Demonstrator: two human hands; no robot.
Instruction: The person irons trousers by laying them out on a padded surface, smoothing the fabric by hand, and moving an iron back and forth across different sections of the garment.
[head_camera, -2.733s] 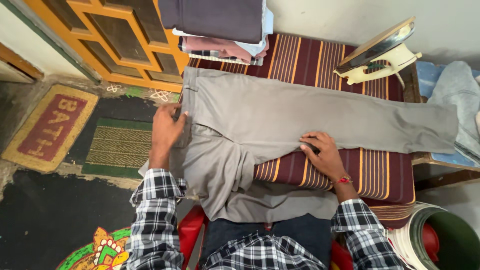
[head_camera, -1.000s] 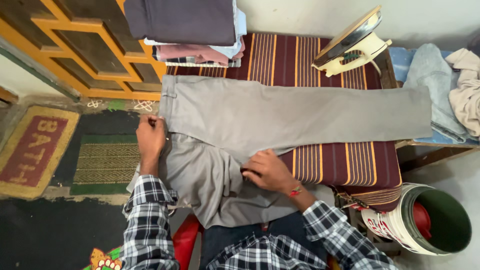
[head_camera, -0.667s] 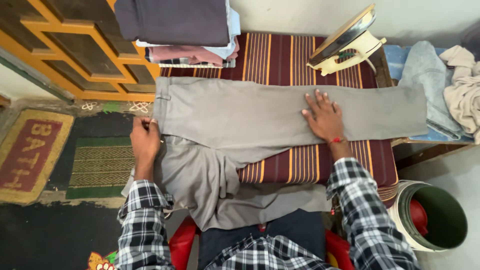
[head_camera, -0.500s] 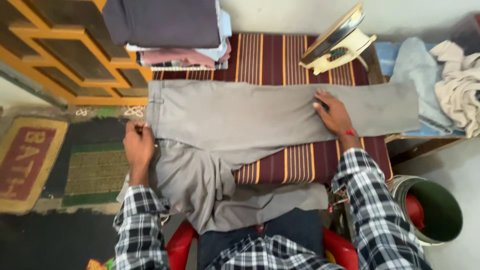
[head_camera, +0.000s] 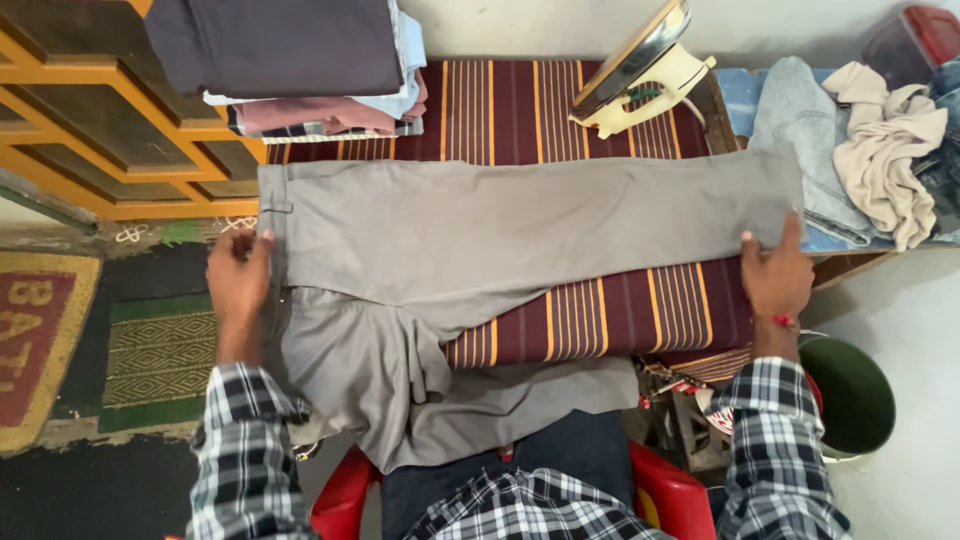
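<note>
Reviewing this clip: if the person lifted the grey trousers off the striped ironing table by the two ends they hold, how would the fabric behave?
The grey cloth trousers would probably sag in the middle, since one leg already droops limply over the striped table's edge. Likely light: the left hand and right hand hold them by the fingertips only. Unlikely to slide, cloth lying on cloth.

Counted: one pair of grey trousers across the middle; two hands, the left hand at left, the right hand at right; one iron at upper centre; one stack of folded clothes at upper left; two floor mats at lower left; one green bucket at lower right.
</note>
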